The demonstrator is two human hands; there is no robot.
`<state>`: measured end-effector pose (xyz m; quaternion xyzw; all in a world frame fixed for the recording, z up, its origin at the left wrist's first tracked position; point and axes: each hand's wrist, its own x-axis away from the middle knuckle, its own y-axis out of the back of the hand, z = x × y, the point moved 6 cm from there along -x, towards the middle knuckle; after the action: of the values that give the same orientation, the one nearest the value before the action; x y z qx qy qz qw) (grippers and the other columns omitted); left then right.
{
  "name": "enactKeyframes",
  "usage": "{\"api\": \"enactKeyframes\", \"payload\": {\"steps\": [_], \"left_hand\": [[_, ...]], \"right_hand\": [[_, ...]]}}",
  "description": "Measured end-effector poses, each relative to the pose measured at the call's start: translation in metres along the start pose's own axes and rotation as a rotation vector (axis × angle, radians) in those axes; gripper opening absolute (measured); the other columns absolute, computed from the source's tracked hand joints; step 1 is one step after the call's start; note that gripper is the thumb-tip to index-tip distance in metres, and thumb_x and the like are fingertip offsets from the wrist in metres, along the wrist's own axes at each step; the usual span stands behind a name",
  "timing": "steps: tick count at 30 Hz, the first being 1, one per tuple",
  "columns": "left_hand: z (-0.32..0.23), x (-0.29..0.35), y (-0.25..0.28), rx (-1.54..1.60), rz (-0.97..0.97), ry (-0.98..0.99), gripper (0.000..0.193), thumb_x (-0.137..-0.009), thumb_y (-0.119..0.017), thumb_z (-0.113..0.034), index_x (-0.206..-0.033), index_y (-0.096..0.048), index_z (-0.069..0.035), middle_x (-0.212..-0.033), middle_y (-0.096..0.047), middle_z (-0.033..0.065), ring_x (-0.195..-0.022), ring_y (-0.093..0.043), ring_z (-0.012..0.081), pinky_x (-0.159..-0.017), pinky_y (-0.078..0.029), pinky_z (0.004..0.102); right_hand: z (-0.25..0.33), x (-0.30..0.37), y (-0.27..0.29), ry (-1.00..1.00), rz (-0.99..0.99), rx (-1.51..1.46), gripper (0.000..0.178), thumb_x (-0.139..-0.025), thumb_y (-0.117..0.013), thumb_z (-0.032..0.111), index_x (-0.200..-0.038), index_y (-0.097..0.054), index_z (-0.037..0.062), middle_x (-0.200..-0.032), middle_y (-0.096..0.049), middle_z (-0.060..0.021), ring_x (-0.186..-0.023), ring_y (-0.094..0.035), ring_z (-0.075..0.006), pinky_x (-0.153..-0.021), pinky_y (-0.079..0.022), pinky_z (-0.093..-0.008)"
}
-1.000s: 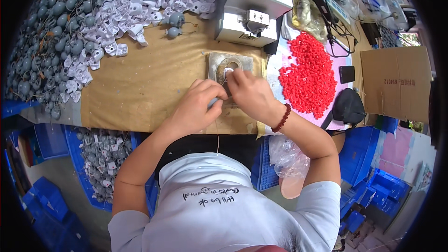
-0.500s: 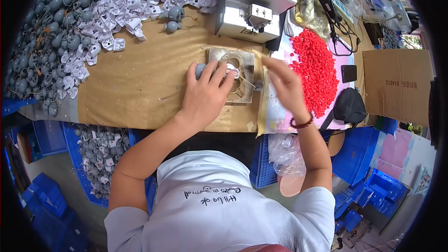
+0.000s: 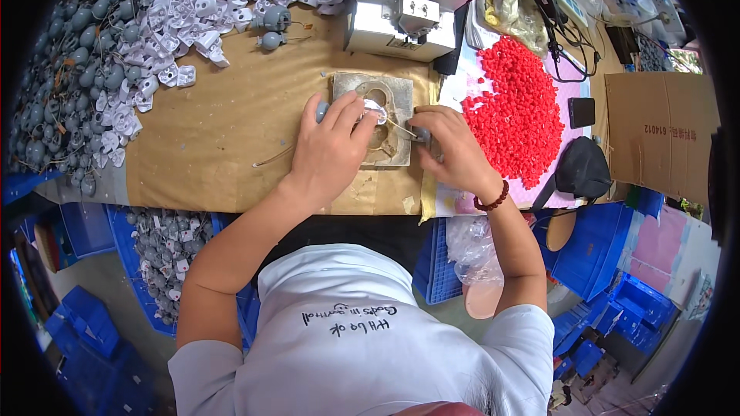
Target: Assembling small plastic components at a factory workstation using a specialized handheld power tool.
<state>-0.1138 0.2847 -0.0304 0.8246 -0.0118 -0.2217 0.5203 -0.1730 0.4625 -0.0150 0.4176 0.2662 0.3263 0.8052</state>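
A square metal block (image 3: 401, 92) with rounded recesses lies on the brown-covered table in front of me. My left hand (image 3: 330, 146) rests over its left side, fingers bent down onto a small white plastic part (image 3: 375, 111) in the recess. A grey bulb-shaped piece (image 3: 321, 112) shows beside its fingers. From the white part a thin wire (image 3: 399, 127) runs toward the block's right edge. There my right hand (image 3: 456, 146) curls its fingers and thumb around a small grey piece (image 3: 421, 135), partly hidden.
White plastic parts (image 3: 208, 8) and grey bulb-shaped pieces (image 3: 85, 38) are heaped at the left. A white machine (image 3: 405, 11) stands behind the block. To the right are a red pile of small pieces (image 3: 516, 115), a black phone-like slab (image 3: 582, 112) and a cardboard box (image 3: 659, 131).
My right hand has come down and left to the block's right edge and closed on the small grey piece. My left hand stays on the white part. The whole view has shifted slightly.
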Motion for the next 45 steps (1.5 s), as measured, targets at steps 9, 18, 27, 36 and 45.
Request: {"api": "enactKeyframes", "payload": {"steps": [9, 18, 27, 36, 45], "left_hand": [[0.002, 0.000, 0.001, 0.022, 0.015, -0.001, 0.051, -0.074, -0.074, -0.004, -0.124, -0.064, -0.009, -0.126, -0.058, 0.0106, -0.130, -0.051, 0.0258, -0.108, -0.034, 0.0547], [0.004, 0.001, 0.002, 0.024, -0.017, -0.017, 0.047, -0.075, -0.074, -0.006, -0.120, -0.065, -0.009, -0.124, -0.060, 0.0106, -0.129, -0.052, 0.0261, -0.107, -0.035, 0.0539], [0.012, 0.000, 0.003, 0.120, -0.073, -0.048, 0.032, -0.076, -0.072, -0.005, -0.108, -0.068, -0.005, -0.120, -0.062, 0.0106, -0.126, -0.056, 0.0270, -0.105, -0.039, 0.0505], [0.015, -0.027, 0.012, 0.236, -0.063, 0.102, 0.039, -0.077, -0.073, -0.009, -0.114, -0.061, -0.007, -0.110, -0.063, 0.0100, -0.108, -0.059, 0.0300, -0.092, -0.047, 0.0428], [0.011, -0.036, 0.003, 0.136, 0.010, 0.115, 0.035, -0.077, -0.074, -0.010, -0.110, -0.063, -0.006, -0.099, -0.062, 0.0081, -0.098, -0.059, 0.0283, -0.084, -0.049, 0.0405]], "right_hand": [[-0.034, 0.005, -0.009, -0.416, -0.037, -1.297, 0.040, -0.091, -0.069, 0.005, -0.129, -0.057, 0.0058, -0.098, -0.060, 0.0015, -0.077, -0.054, -0.0073, -0.065, -0.042, -0.0237], [-0.028, -0.029, -0.020, -0.481, -0.102, -1.552, 0.041, -0.092, -0.070, 0.006, -0.130, -0.057, 0.0029, -0.111, -0.065, -0.0101, -0.065, -0.048, -0.0055, -0.056, -0.037, -0.0189], [-0.016, -0.054, -0.032, -0.354, -0.139, -0.453, 0.031, -0.081, -0.085, 0.024, -0.089, -0.069, -0.0017, -0.070, -0.069, -0.0095, -0.058, -0.063, -0.0135, -0.054, -0.051, -0.0284], [-0.006, -0.053, -0.029, -0.356, -0.176, -0.137, 0.042, -0.083, -0.083, 0.025, -0.111, -0.063, 0.0022, -0.070, -0.065, -0.0066, -0.059, -0.063, -0.0172, -0.055, -0.051, -0.0301], [-0.140, -0.071, 0.044, -0.537, -0.670, -0.275, 0.040, -0.098, -0.062, 0.018, -0.129, -0.059, -0.0065, -0.106, -0.069, -0.0128, -0.092, -0.064, -0.0156, -0.079, -0.051, -0.0280]]}}
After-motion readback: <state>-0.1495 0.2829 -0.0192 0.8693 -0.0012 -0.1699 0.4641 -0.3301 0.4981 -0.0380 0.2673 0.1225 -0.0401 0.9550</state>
